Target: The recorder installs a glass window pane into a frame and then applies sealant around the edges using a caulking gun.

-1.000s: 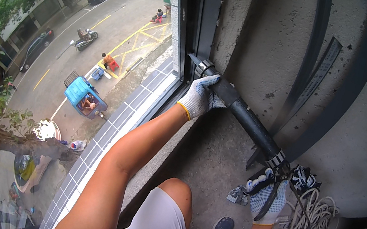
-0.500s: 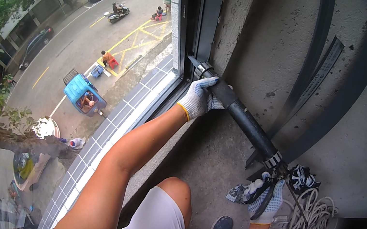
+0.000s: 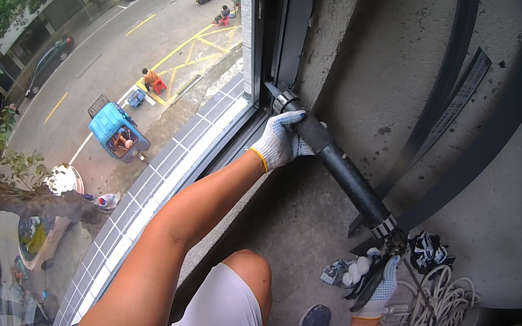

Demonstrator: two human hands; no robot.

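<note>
Head view of two gloved hands on a black caulking gun [image 3: 352, 179], which slants from the window frame [image 3: 290, 35] at upper left down toward the floor [image 3: 314, 239] at lower right. Left hand [image 3: 282, 140]: clamped on the front part of the barrel, just behind the silver front collar [image 3: 286, 102]; the thumb lies over the top, and the remaining fingers pass underneath, partly hidden. Right hand [image 3: 380, 289]: wrapped about the dark handle [image 3: 367, 288] at the rear, just below the silver rear collar [image 3: 384, 227]; how far the trigger is squeezed cannot be told. The gun thus spans the space between the hands, its nozzle [image 3: 273, 88] reaching beyond the left hand to the lower part of the frame; whether the tip touches is unclear.

Near the right hand, a crumpled grey packet [image 3: 334, 271] lies on its left, a black-and-white crumpled wrapper [image 3: 431, 253] on its upper right, and a loose heap of pale rope [image 3: 439, 320] on its right. Long dark strips [image 3: 489, 154] stand against the concrete wall [image 3: 389, 67]. Outside, a tiled ledge [image 3: 124, 226] borders the window above a street [image 3: 95, 53].
</note>
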